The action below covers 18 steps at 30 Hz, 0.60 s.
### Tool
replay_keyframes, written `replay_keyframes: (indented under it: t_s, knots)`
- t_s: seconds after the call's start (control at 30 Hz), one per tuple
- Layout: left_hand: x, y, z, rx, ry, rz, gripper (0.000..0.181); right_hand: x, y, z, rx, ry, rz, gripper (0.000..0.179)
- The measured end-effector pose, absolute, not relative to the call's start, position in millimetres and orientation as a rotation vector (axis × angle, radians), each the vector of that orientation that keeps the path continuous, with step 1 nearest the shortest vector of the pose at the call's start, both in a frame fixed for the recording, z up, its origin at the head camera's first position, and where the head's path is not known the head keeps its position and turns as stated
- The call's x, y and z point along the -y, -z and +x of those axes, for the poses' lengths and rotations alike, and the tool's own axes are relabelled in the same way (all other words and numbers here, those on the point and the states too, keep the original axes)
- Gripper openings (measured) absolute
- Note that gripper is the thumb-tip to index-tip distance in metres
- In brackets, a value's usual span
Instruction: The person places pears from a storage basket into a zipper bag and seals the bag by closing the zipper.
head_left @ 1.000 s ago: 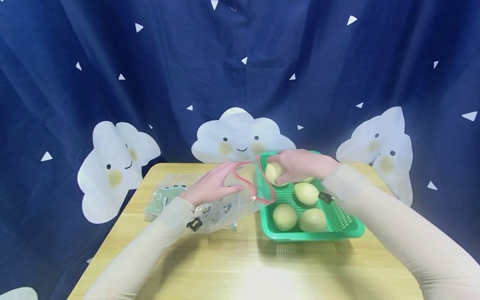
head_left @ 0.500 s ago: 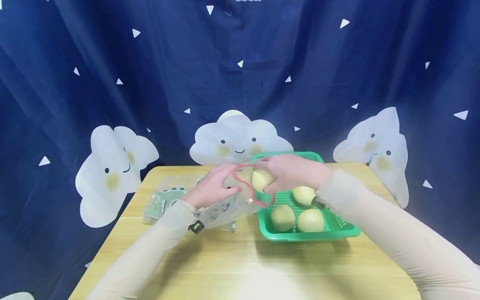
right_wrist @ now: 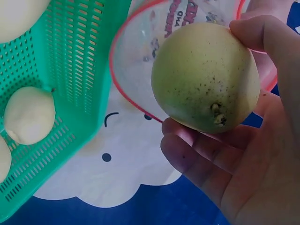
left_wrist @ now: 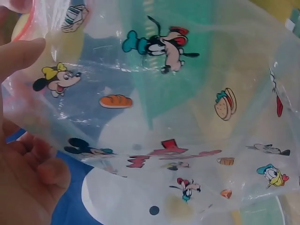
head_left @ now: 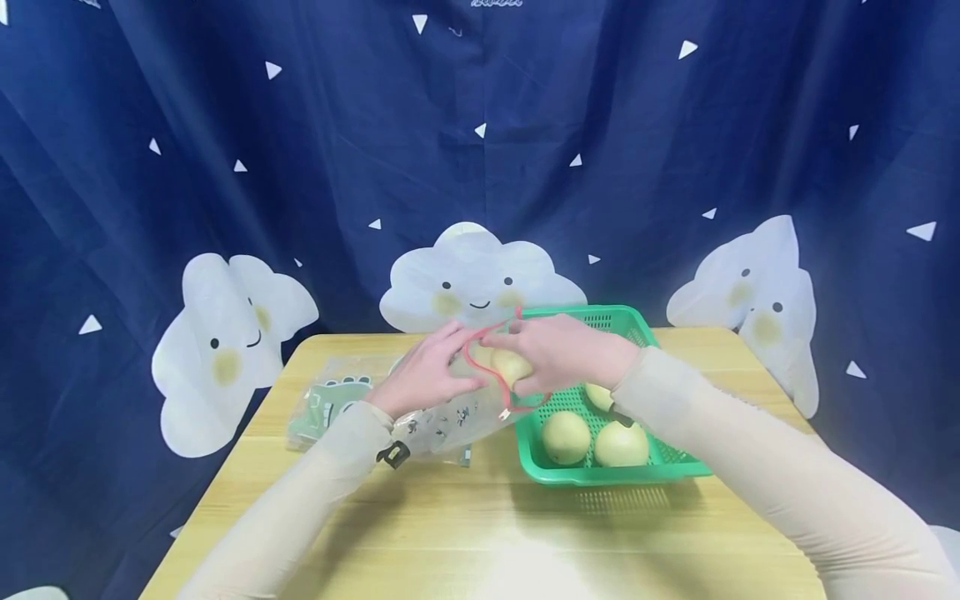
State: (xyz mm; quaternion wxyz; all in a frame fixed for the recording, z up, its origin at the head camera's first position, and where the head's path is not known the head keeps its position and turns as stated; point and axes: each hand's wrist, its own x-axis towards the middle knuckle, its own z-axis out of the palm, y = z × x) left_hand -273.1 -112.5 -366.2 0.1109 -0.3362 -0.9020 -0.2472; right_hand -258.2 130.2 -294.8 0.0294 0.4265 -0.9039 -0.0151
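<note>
My left hand (head_left: 423,379) grips a clear plastic zip bag (left_wrist: 183,103) with cartoon prints near its red-edged mouth, which faces right. My right hand (head_left: 573,354) holds a small pale-green melon (right_wrist: 201,75) with thumb and fingers around it. Dark specks and a stem stub show on the melon. In the head view the held melon is at the bag's mouth, partly behind the red edge. Beside the right hand, a green plastic basket (head_left: 615,477) contains more pale melons (head_left: 566,437); the right arm covers part of it.
Flat plastic bags with a green dinosaur print (head_left: 326,408) lie at the left of the wooden table (head_left: 420,533), partly under the left arm. A dark blue curtain (head_left: 360,125) with cloud faces hangs behind the table.
My right hand has moved left from the basket to the bag's mouth, with a melon lifted in its grip. The left hand stays at nearly the same spot, holding the bag.
</note>
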Motion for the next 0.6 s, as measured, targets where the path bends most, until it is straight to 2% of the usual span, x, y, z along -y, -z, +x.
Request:
replay_keyframes:
  t_s: [0.17, 0.27, 0.5, 0.6]
  knots:
    - [108.4, 361.5, -270.9, 2.659, 0.768, -1.045, 0.077, -127.0, 297.3, -258.1, 2.795, 0.063, 1.307, 0.075]
    - [107.2, 357.8, -267.9, 2.668, 0.847, -1.100, 0.074, -125.5, 298.5, -258.0, 2.806, 0.074, 1.295, 0.074]
    - [100.8, 349.1, -262.4, 2.690, 0.992, -0.989, 0.040, -123.3, 301.7, -258.1, 2.793, 0.109, 1.295, 0.062]
    - [96.4, 346.8, -261.0, 2.695, 0.926, -0.916, 0.031, -121.8, 304.6, -257.9, 2.787, 0.107, 1.322, 0.064]
